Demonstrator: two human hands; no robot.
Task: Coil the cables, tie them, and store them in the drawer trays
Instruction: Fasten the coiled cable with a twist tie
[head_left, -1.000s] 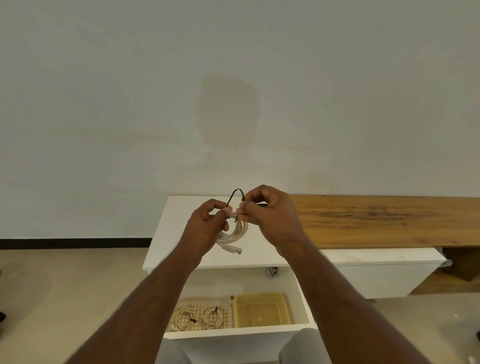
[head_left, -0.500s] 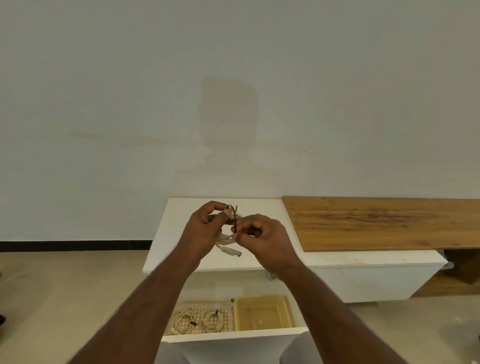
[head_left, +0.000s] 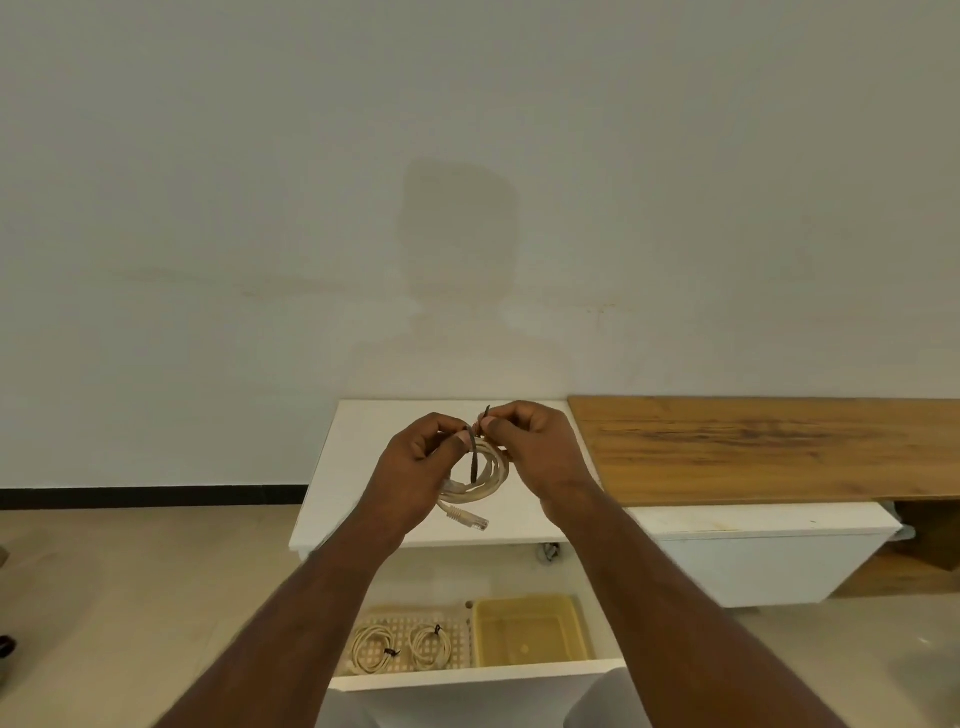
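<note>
Head view: a coiled cable (head_left: 480, 475) is held in the air above the cabinet top (head_left: 363, 467), between both hands, just short of the cabinet's front edge. The left hand (head_left: 415, 467) is curled, its thumb and fingertips pinching the coil's left side where a dark tie (head_left: 472, 457) crosses it. The right hand (head_left: 535, 447) is curled too, and the tie's upper end is pinched between its thumb and forefinger; the tip of the tie is seen sticking up past the fingers. One plug end (head_left: 470, 519) of the cable hangs below the coil, over the cabinet top near its front edge.

Below the cabinet's front edge a drawer (head_left: 478, 678) is pulled out toward the person. Two trays are seen in it side by side: a perforated tray (head_left: 457, 631) on the left, in which two tied coils (head_left: 371, 647) (head_left: 430, 644) lie apart from each other, and a yellow tray (head_left: 530, 631) on the right. Whether the trays touch cannot be told.

To the right of the cabinet top a wooden board (head_left: 769, 447) is laid, its left edge meeting the white surface. Bare white surface is left open behind and to the left of the hands, up to the wall (head_left: 467, 208).
</note>
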